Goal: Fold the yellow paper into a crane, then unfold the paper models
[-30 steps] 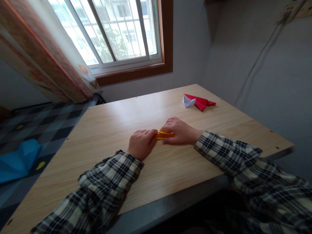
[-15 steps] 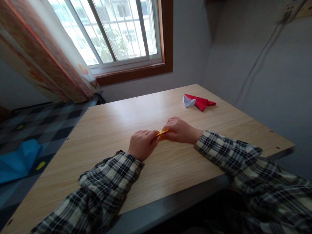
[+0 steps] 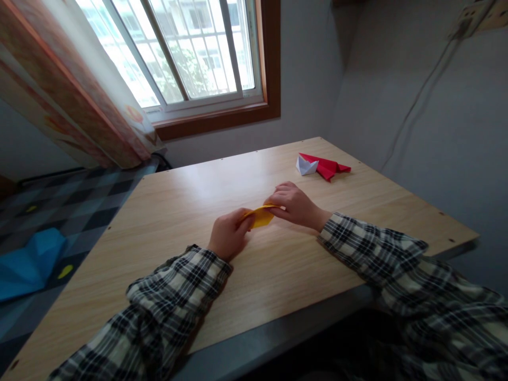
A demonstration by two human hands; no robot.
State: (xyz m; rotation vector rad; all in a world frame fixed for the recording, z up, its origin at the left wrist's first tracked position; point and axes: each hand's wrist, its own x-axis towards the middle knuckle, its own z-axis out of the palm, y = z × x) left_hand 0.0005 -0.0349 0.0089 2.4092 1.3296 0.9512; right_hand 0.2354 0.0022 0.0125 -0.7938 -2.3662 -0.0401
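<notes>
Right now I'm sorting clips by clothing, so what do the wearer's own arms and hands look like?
The left sleeve and right sleeve match: long, loose plaid in black, cream and grey, creased into folds and reaching the wrists. The left hand and right hand are bare, without gloves.

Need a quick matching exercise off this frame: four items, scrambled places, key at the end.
1. yellow paper
2. white folded paper
3. red folded paper
4. blue object

A. right one of the pair on the tabletop
B. off the tabletop, at the picture's left edge
C. left one of that pair
D. between left hand and right hand

Pairs: 1-D, 2-C, 3-A, 4-B
</notes>
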